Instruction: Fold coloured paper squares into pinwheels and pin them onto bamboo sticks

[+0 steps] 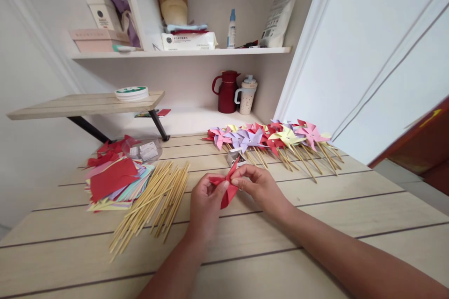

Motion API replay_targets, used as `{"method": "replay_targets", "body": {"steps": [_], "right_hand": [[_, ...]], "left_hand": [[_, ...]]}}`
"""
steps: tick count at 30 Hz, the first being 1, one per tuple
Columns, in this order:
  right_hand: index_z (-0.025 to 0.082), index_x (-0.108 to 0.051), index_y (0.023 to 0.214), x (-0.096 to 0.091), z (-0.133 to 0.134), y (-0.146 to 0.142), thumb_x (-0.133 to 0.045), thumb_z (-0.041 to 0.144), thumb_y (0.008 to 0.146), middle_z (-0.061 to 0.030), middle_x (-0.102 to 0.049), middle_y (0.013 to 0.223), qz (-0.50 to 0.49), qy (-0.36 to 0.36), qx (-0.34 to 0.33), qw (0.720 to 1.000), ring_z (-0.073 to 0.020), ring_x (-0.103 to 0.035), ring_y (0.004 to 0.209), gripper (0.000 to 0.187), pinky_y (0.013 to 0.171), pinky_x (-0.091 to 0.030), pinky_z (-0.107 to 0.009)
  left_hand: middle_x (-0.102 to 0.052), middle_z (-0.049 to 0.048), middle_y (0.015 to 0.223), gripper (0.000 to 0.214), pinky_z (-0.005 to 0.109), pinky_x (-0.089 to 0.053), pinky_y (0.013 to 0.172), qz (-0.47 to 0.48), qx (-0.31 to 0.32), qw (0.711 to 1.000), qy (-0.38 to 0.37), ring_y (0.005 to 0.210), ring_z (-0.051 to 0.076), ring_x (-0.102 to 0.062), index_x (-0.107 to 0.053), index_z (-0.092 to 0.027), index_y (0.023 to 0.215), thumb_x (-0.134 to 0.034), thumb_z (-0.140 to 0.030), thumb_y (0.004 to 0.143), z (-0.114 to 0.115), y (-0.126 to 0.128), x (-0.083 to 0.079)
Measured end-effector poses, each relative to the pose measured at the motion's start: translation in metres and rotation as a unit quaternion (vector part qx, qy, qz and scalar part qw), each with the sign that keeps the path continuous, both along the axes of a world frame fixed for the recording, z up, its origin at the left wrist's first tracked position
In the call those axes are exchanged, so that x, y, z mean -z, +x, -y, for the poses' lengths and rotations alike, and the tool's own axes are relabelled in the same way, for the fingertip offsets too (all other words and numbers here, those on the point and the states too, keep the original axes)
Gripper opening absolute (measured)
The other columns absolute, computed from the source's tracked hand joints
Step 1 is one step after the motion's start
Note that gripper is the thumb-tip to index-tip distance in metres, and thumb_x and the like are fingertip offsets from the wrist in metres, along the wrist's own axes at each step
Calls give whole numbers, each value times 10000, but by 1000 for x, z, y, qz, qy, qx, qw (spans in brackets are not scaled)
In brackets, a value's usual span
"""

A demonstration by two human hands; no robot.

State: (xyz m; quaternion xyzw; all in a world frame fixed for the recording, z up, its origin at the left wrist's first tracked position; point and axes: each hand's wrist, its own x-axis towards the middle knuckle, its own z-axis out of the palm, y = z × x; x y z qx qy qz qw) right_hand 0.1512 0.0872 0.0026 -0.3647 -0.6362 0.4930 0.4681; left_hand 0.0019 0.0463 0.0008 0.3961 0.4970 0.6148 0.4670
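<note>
A red paper pinwheel [229,195] is held up between my two hands over the middle of the table. My left hand [207,198] pinches it from the left, thumb near its centre. From the right, my right hand [257,189] has thumb and forefinger closed at the pinwheel's centre; whether a small pin is between those fingertips I cannot make out. Just behind the pinwheel stands a small open box [236,156] with shiny bits in it, partly hidden. No stick shows on this pinwheel.
Finished pinwheels on sticks [286,136] lie in a heap at the back right. Loose wooden sticks [154,201] and stacked coloured paper [114,180] lie left. Behind are a small raised shelf [87,103], a red jug [228,93] and a tumbler [247,96].
</note>
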Motion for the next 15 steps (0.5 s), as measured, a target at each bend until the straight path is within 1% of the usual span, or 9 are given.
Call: {"method": "replay_targets", "body": {"steps": [6,12,15], "right_hand": [[215,-675,759,0,0,-1,-733,384,795,-18,-682,784,8,13,11,1000,-187,-613,745,182,728,-478,-329],[213,-656,745,-5,1,0,-686,376,827,-12,-676,779,45,38,22,998,-191,-612,768,185,775,-478,-329],[213,-646,754,-5,1,1,-679,386,829,-10,-665,790,41,31,9,999,-191,-603,777,191,788,-475,-331]], "left_hand": [[-719,37,751,204,238,-463,651,20,-13,1000,-13,693,146,-635,-697,-164,802,-775,-325,704,2,4,1],[-713,28,737,262,229,-456,627,55,-26,997,-47,668,132,-628,-708,-149,846,-792,-350,700,3,7,7],[-713,29,732,271,230,-460,627,56,-32,997,-52,663,130,-625,-715,-141,848,-798,-348,694,2,8,8]]}}
